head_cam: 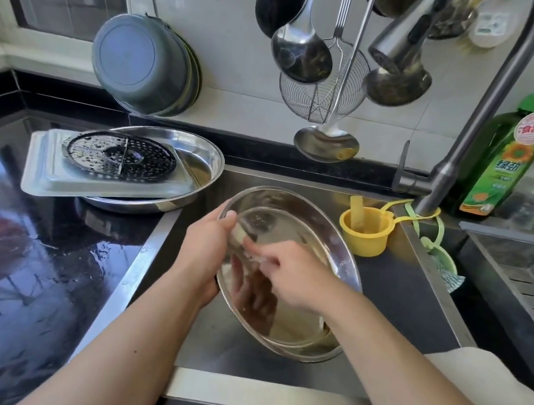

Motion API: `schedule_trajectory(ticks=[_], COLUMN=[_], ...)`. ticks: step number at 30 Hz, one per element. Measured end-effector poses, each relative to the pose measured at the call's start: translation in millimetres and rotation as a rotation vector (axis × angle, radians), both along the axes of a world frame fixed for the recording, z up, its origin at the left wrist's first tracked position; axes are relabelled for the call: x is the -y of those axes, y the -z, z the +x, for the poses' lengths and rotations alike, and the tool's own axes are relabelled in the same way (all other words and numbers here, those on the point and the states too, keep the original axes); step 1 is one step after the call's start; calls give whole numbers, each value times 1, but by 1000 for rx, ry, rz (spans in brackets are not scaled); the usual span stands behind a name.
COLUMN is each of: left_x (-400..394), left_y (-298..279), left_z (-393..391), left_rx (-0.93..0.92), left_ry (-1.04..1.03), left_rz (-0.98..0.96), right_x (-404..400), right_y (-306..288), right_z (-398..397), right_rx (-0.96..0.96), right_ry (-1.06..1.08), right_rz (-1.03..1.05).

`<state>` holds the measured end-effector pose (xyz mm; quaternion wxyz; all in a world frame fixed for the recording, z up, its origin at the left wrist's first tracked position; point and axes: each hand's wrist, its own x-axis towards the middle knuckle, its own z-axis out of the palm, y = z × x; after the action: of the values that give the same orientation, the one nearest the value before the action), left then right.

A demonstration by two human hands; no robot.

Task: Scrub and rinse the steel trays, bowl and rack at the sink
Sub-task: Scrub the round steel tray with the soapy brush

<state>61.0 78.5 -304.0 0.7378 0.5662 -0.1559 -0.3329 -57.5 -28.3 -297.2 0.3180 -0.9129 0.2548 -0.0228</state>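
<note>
A round steel bowl (318,224) is tilted over the sink (394,290). My left hand (205,248) grips its left rim, thumb over the edge. Inside the bowl my right hand (286,274) pinches a small pale scrubbing cloth (255,258) against the steel; the cloth is blurred. On the wet counter to the left, a perforated round rack (122,154) lies on an upturned rectangular steel tray (45,169), which sits in a round steel tray (206,155).
The grey faucet (404,39) hangs over the sink with no water visible. A yellow cup (363,230) sits at the sink's back corner, a green soap bottle (500,161) behind it. Ladles and a wire skimmer (324,86) hang on the wall; grey basins (141,62) hang left.
</note>
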Motion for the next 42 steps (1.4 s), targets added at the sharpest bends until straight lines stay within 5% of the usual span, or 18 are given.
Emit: schedule_trajectory(ticks=[3,10,16,21,27,31,36,42], left_x=[-5,3,-3,2,-2,0,-3,-1], left_y=[0,3,4,5,3,4,3,1], left_z=[6,-5,9,-1,8,1,4,-1], left_rx=[-44,-12,-42,-15,-19,-10,-19,-61], left_ry=[-38,65,-39,28,-32,-18,-28,-56], left_rz=[-57,-22,-48,-30,-36,-30,-30,-29], right_x=[-17,16,-18,8,-12,8,2,7], right_y=[-4,-11,-10,-9,-6,-5,-9,-12], right_z=[-2,0,-4,4,-6,7,-7,2], right_rx=[-50,19,-66,37,-83,39,-106,15], right_ry=[-135,233,-108,189,-168,121,-193,-41], right_rz=[-21,-147,0,-163,38,-134,18,-94])
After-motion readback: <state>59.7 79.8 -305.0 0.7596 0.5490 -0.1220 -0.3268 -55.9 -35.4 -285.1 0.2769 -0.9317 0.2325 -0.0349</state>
